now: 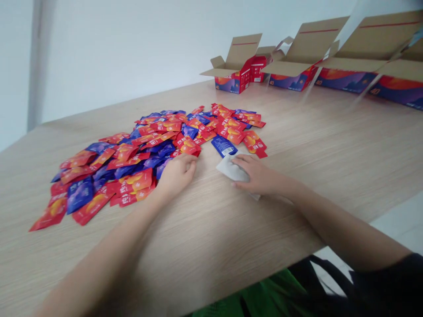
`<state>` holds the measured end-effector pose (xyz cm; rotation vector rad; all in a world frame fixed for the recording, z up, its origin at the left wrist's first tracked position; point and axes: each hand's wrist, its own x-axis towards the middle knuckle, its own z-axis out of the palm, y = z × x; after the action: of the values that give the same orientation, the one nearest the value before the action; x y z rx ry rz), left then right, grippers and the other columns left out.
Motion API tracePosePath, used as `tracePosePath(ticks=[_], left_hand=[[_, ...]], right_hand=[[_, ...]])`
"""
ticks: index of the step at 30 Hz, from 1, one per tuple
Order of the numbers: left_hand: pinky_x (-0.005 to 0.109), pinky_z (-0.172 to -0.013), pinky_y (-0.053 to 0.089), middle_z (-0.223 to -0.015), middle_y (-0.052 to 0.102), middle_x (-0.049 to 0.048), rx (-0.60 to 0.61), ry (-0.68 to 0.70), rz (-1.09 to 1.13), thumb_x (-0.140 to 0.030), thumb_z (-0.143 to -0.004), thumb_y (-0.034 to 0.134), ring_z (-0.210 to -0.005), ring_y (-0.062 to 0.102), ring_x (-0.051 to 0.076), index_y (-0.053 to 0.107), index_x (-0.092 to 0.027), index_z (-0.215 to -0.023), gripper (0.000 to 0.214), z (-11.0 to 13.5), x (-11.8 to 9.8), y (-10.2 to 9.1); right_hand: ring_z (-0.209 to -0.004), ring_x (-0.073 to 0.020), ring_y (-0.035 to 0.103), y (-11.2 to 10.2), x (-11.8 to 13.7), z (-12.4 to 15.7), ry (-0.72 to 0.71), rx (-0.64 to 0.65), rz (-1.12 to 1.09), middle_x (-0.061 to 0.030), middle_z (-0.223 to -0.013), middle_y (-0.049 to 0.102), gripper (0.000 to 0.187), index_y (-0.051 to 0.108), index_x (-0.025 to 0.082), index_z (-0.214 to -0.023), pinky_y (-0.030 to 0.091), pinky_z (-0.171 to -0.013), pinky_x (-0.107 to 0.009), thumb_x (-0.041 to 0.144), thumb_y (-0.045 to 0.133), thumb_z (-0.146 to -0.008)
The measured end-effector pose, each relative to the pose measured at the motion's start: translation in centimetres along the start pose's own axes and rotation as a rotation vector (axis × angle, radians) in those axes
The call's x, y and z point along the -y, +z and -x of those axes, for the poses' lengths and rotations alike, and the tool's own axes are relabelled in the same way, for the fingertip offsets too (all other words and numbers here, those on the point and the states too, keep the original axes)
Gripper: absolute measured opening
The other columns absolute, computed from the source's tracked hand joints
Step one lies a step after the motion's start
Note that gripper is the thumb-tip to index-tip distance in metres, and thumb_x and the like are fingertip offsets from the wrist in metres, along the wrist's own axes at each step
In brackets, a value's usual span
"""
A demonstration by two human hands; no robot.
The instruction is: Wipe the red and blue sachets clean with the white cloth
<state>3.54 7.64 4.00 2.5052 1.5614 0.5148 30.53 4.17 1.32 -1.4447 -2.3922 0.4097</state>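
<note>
We are pinning a pale sachet [231, 170] down beside a heap of red and blue sachets [139, 152]

Our right fingers [243, 162] are closing over the pale sachet, pressing it to the table, while our left fingers [187, 164] are curling loosely at the heap's edge, gripping nothing we can see. A blue sachet [224, 146] is lying just beyond, and the wooden table [297, 132] is stretching back to open cartons [236, 66] printed "40". The sachet lettering is too small to read.
</note>
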Motion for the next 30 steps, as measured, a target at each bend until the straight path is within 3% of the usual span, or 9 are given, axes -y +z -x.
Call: tracePosePath(ticks=[3,7,10,14,20,22,25,27,30], left_hand=[[0.037,-0.088,0.052,-0.104,0.071,0.0064,0.105,0.051,0.166,-0.028,-0.094,0.039,-0.098,0.065,0.021,0.067,-0.019,-0.103,0.031,3.2,0.4,-0.3],[0.037,-0.092,0.049,-0.111,0.068,0.0074,0.18,0.101,0.337,-0.032,-0.096,0.041,-0.103,0.062,0.02,0.064,-0.019,-0.112,0.031,4.9,-1.2,0.5],[0.034,-0.083,0.049,-0.105,0.066,0.0058,0.232,0.127,0.424,-0.037,-0.095,0.047,-0.093,0.061,0.018,0.063,-0.02,-0.109,0.027,5.3,-2.4,1.0],[0.029,-0.068,0.045,-0.084,0.059,0.001,0.273,0.148,0.466,-0.04,-0.088,0.06,-0.076,0.053,0.016,0.06,-0.019,-0.082,0.022,5.9,-2.8,1.2],[0.033,-0.08,0.044,-0.09,0.059,0.0032,0.266,0.254,0.5,-0.026,-0.091,0.054,-0.089,0.055,0.019,0.057,-0.02,-0.085,0.009,6.6,-4.0,0.2],[0.037,-0.087,0.043,-0.097,0.062,0.0055,0.177,0.326,0.456,-0.02,-0.09,0.052,-0.098,0.055,0.021,0.057,-0.02,-0.093,0.006,7.0,-4.5,-0.3],[0.041,-0.096,0.038,-0.103,0.065,0.0055,0.08,0.399,0.379,-0.012,-0.084,0.054,-0.11,0.053,0.024,0.057,-0.021,-0.094,0.014,7.5,-5.0,-1.0],[0.036,-0.085,0.043,-0.093,0.064,0.0029,0.129,0.35,0.412,-0.016,-0.085,0.055,-0.095,0.058,0.021,0.055,-0.021,-0.091,0.007,7.5,-4.9,-1.2],[0.027,-0.062,0.042,-0.076,0.059,-0.0018,0.266,0.19,0.512,-0.028,-0.092,0.051,-0.066,0.055,0.014,0.054,-0.021,-0.09,0.008,7.1,-4.4,-1.2]], right_hand=[[-0.135,-0.0334,0.039,0.5,2.7,0.6,-0.106,0.053,-0.139,-0.0194,-0.144,0.045,0.076,0.047,0.011,-0.14,0.034,-0.111,-0.049,0.054,0.066,-0.08],[-0.124,-0.0305,0.046,0.2,4.9,1.1,-0.204,0.191,-0.253,-0.0163,-0.129,0.052,0.072,0.051,0.012,-0.135,0.038,-0.107,-0.046,0.052,0.07,-0.078],[-0.117,-0.0303,0.048,-0.4,5.6,1.5,-0.176,0.216,-0.223,-0.013,-0.121,0.053,0.066,0.056,0.015,-0.127,0.041,-0.103,-0.047,0.049,0.074,-0.073],[-0.111,-0.0318,0.049,-1.1,5.6,1.9,-0.09,0.214,-0.111,-0.0103,-0.113,0.053,0.061,0.061,0.021,-0.115,0.043,-0.098,-0.05,0.055,0.077,-0.067],[-0.115,-0.0351,0.046,-2.0,5.4,2.2,-0.031,0.18,-0.069,-0.0131,-0.119,0.05,0.064,0.063,0.019,-0.106,0.04,-0.1,-0.051,0.055,0.083,-0.058],[-0.116,-0.0345,0.046,-2.4,5.6,2.4,-0.079,0.162,-0.091,-0.0121,-0.122,0.052,0.057,0.063,0.02,-0.105,0.038,-0.1,-0.05,0.048,0.083,-0.06],[-0.099,-0.0257,0.058,-3.0,6.1,3.1,-0.149,0.245,-0.185,-0.0058,-0.106,0.063,0.025,0.064,0.022,-0.096,0.044,-0.087,-0.039,0.035,0.072,-0.076],[-0.081,-0.0207,0.062,-3.4,6.4,3.5,-0.129,0.322,-0.238,-0.0026,-0.089,0.067,0.01,0.064,0.022,-0.086,0.044,-0.071,-0.032,0.03,0.066,-0.082],[-0.07,-0.0175,0.062,-3.9,6.3,3.7,-0.123,0.392,-0.309,-0.0011,-0.08,0.068,0.011,0.061,0.021,-0.084,0.041,-0.062,-0.028,0.031,0.064,-0.085]])
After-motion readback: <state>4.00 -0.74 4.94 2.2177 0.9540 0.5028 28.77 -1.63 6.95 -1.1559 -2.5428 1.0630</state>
